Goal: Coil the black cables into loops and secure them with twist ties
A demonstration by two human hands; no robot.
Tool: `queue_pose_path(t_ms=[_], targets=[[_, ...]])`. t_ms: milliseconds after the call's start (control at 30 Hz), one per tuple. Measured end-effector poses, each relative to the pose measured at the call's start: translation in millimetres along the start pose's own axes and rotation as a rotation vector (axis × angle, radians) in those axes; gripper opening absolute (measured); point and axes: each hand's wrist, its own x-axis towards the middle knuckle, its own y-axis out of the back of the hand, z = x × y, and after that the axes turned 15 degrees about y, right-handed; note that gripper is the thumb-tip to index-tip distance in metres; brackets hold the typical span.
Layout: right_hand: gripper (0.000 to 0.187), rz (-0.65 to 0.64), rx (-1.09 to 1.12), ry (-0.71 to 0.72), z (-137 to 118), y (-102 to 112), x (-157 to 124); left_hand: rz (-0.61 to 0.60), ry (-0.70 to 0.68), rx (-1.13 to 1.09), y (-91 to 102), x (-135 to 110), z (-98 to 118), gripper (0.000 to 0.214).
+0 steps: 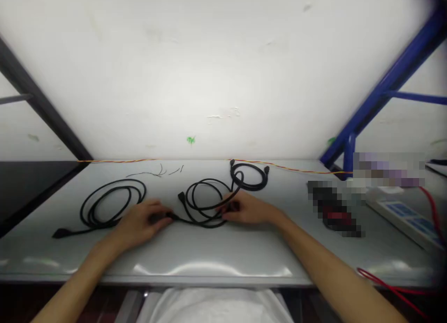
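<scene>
Three black cables lie coiled on a pale grey table [209,253]. My left hand [141,223] rests on the table with its fingers closed round the black plug end of the middle coiled cable [204,204]. My right hand [249,209] pinches the right side of that same coil near a plug. A second coiled cable [111,204] lies left of my left hand, its plug stretched out to the far left. A third, smaller coil [249,176] sits behind my right hand.
A thin red-and-yellow wire [296,169] runs along the table's back edge by the white wall. A white power strip [401,216] and red wires [431,206] lie at right, beside a blurred dark object [335,209]. A blue frame post [349,153] stands at back right.
</scene>
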Motion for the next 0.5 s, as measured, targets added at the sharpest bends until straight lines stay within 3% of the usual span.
queue_pose_path(t_ms=[167,300,433,500], targets=[[0.025,0.066,-0.035,0.006,-5,-8,2,0.112,-0.1,-0.07,-13.2,4,32,0.053],[0.024,0.06,-0.058,0.032,-4,-10,3,0.162,-0.172,-0.155,-20.8,21,53,0.022],[0.041,0.11,-0.126,0.039,-5,-7,2,0.329,-0.091,-0.359,-7.5,50,68,0.023],[0.034,0.192,-0.163,0.082,-9,-2,2,0.473,-0.022,-0.479,6.9,66,74,0.022]])
